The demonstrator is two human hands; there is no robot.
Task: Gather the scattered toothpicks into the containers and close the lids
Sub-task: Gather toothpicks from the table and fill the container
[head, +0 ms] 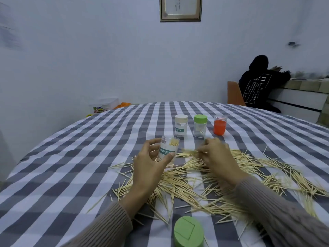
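My left hand (151, 163) holds a clear toothpick jar (168, 148) with a teal label, lid off, toothpick tips showing inside. My right hand (216, 154) pinches a small bundle of toothpicks (189, 152) pointed toward the jar's mouth. A wide heap of scattered toothpicks (195, 182) covers the checked cloth under and around both hands. Behind stand three more jars: one with a cream lid (181, 125), one with a green lid (200, 126), and an orange one (220, 124). A loose green lid (188, 232) lies near the front edge.
The round table wears a grey-and-white checked cloth (80, 157). A person in a black hoodie (256, 82) sits at the far right, facing away. A plastic box (105, 105) sits on the floor beyond the table's far left edge.
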